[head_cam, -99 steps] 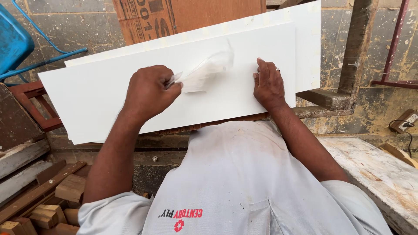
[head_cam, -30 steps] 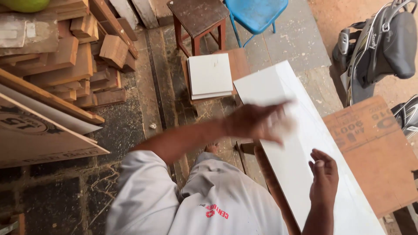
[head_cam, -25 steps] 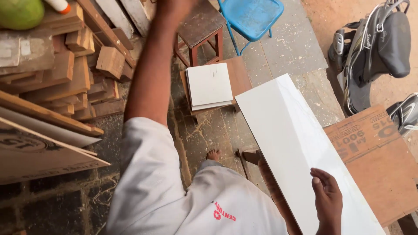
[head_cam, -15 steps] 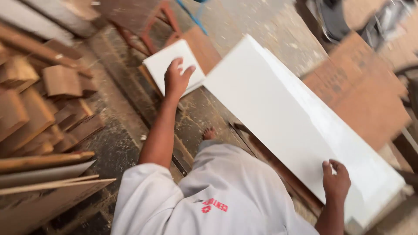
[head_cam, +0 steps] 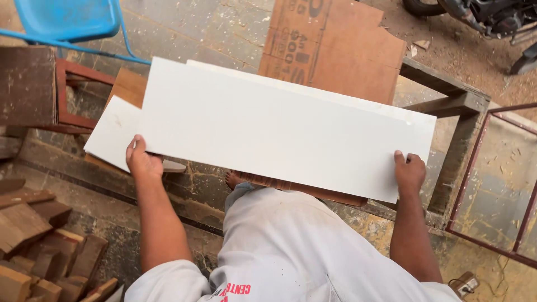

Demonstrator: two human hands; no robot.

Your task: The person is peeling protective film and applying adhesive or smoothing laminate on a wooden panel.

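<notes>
A long white board [head_cam: 279, 126] is held flat in front of me, lying over a second white board of the same size whose far edge shows behind it. My left hand [head_cam: 142, 162] grips its near left corner, thumb on top. At the near right corner my right hand [head_cam: 409, 172] grips the edge the same way. A brown wooden piece [head_cam: 313, 190] shows beneath the near edge. My bare foot [head_cam: 234, 179] stands below it.
A smaller white square panel [head_cam: 112, 134] lies on brown boards at left. A brown cardboard sheet [head_cam: 330, 45] lies behind the board. A blue chair [head_cam: 67, 19] and wooden stool [head_cam: 33, 84] stand at upper left, wood offcuts [head_cam: 39, 251] at lower left, a metal frame [head_cam: 492, 184] at right.
My left hand came back from the small white panel at left and took the long board's left corner. The view swung so the board now lies across in front of me.
</notes>
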